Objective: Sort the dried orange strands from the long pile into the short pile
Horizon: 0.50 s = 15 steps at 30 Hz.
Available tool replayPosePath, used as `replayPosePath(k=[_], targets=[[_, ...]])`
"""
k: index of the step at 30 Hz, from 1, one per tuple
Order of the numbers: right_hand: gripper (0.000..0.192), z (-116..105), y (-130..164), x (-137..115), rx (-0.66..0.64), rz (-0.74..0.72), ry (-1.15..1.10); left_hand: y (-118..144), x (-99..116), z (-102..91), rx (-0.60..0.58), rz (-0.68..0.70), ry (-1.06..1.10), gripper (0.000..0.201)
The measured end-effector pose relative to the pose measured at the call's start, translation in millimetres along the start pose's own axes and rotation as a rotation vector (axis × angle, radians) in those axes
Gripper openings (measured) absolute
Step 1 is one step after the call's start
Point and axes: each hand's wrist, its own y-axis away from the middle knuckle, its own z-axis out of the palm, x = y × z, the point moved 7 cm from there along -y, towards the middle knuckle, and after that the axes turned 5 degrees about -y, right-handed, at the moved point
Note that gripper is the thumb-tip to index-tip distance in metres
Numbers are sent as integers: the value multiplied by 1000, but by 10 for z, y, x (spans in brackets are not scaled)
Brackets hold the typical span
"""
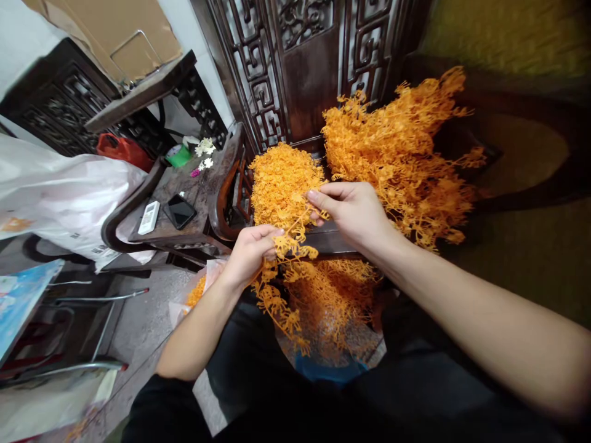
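Note:
My left hand [252, 252] is closed on an orange plastic flower sprig [279, 301], whose branches dangle below it. Thumb and fingers pressed together, my right hand [346, 209] pinches the upper end of the same sprig. Just behind my hands, a low pile of small orange pieces [286, 181] lies on the dark wooden seat [337, 242]. A taller heap of orange sprigs [392, 147] stands to the right of it. More orange sprigs [332, 295] lie lower down, between my knees.
On the wooden side table at left are a black phone [180, 211], a white remote [149, 218], green tape [178, 155] and small white flowers [205, 147]. A large white plastic bag [64, 191] bulges farther left. The carved chair back [309, 80] rises behind.

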Motion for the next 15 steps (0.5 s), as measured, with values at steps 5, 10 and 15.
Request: replayPosePath(k=[5,10,15], targets=[[18,-727,-408,-55,274,-61,-122,4,17,-39,-2,-55,95,23],[10,-827,-403,144,137,236,-128,-2,-10,-105,-1,-48,78,26],[6,-516,-196,259,106,232,-75,-41,-40,-26,-55,-60,64,32]])
